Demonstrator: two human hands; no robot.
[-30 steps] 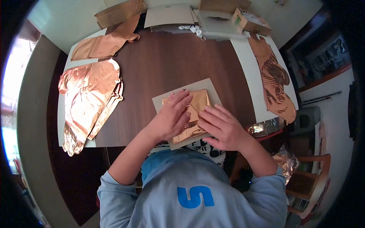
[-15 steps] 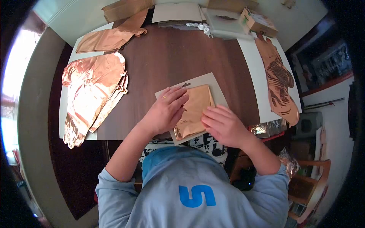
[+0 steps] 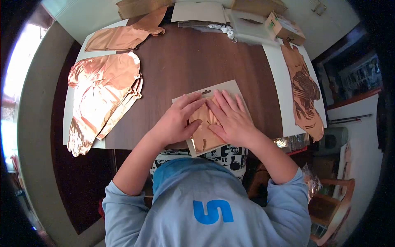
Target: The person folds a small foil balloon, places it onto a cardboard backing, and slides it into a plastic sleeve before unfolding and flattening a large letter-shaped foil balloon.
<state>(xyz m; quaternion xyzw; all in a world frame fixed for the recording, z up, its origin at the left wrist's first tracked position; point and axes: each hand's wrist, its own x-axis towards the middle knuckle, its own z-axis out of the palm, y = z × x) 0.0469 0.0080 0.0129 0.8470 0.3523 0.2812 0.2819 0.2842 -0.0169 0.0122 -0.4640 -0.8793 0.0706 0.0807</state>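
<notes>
A folded rose-gold foil piece (image 3: 208, 138) lies on a pale card (image 3: 231, 87) with a hanging slot, near the table's front edge. My left hand (image 3: 177, 120) rests over the left side of the foil and card, fingers stretched and thumb apart. Flat on the right part of the foil is my right hand (image 3: 233, 119), its fingers spread. The fingertips of the two hands nearly meet at the upper part of the foil. Both hands hide parts of the foil and of the card's edges.
Large foil pieces (image 3: 101, 82) lie at the table's left, with another stack (image 3: 123, 36) behind them. A long foil piece (image 3: 304, 90) lies at the right. Card sheets (image 3: 198, 13), plastic sleeves and a small box (image 3: 288, 29) stand at the back. A chair (image 3: 335, 206) is at the lower right.
My right hand has moved from the foil's right edge onto its upper face and spread its fingers. The foil now looks more folded in on the card. The whole view has shifted slightly.
</notes>
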